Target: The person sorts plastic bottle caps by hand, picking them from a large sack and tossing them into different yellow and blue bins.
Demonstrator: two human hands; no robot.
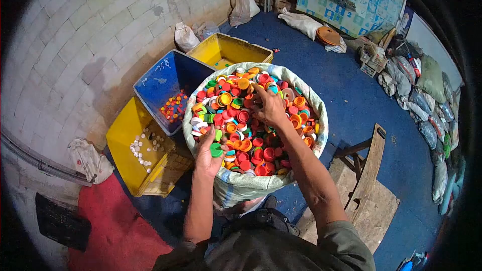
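A large woven sack with a rolled rim stands in front of me, heaped with plastic bottle caps in red, orange, yellow, green, white and blue. At the sack's left rim, my left hand is closed around a green bottle cap; another light green cap shows by its fingertips. My right hand reaches over the middle of the heap, palm down, its index finger and thumb apart close to the caps. Whether its fingertips touch any cap is hard to see.
Left of the sack stand a blue bin with small red and orange caps, a yellow bin with white caps, and another yellow bin behind. A wooden bench is at right. Filled bags line the far right.
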